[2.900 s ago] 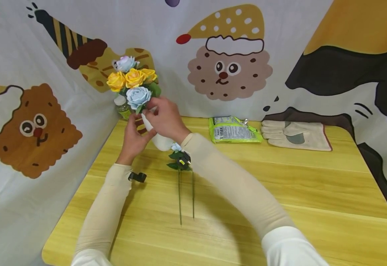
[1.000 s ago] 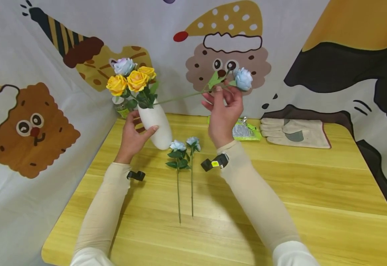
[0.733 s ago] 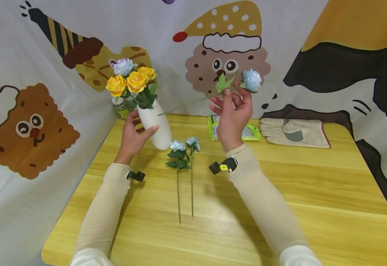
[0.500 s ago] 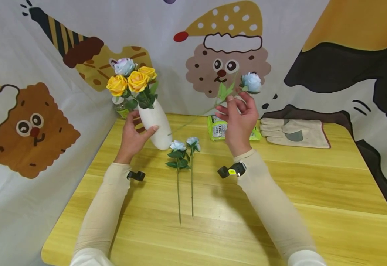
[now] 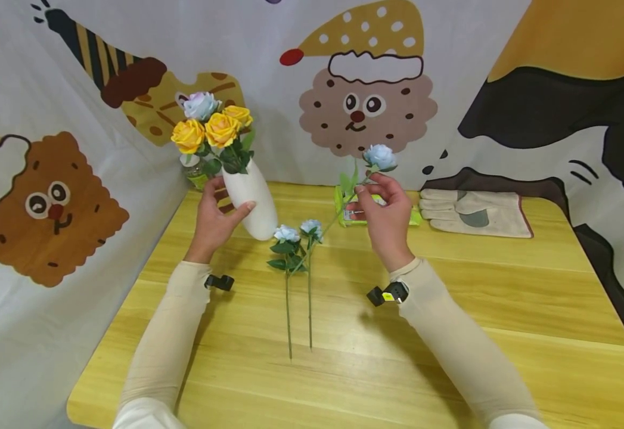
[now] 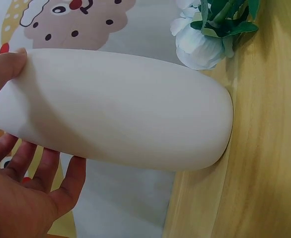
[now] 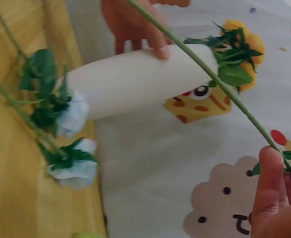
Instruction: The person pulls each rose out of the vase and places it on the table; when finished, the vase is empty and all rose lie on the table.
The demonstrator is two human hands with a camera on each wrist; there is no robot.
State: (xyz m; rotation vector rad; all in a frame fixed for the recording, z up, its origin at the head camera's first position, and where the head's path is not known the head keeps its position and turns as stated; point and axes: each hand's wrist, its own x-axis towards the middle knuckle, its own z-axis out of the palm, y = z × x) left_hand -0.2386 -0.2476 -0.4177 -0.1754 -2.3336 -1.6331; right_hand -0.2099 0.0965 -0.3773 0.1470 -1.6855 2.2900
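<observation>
My left hand [image 5: 215, 223] holds the white vase [image 5: 252, 199] around its upper part, thumb on one side and fingers on the other. The vase stands on the table, leaning a little in the head view. Out of its mouth rise several yellow roses [image 5: 222, 130] and one pale blue-lilac rose [image 5: 201, 106]. Right of the vase, my right hand [image 5: 389, 220] pinches the green stem [image 7: 205, 67] of a light blue rose [image 5: 380, 157] just below the bloom. That stem slants down-left across two blue roses [image 5: 287, 234] lying on the table.
A green packet [image 5: 346, 205] lies behind my right hand, partly hidden. To its right is a folded work glove [image 5: 478, 213]. Behind the vase stands a small lidded bottle [image 5: 196, 173]. A printed cloth [image 5: 269, 119] hangs behind the wooden table [image 5: 397, 369].
The light blue rose has come out of the vase in my right hand, moved right, then been lowered with its stem swinging downward. My left hand stays on the vase.
</observation>
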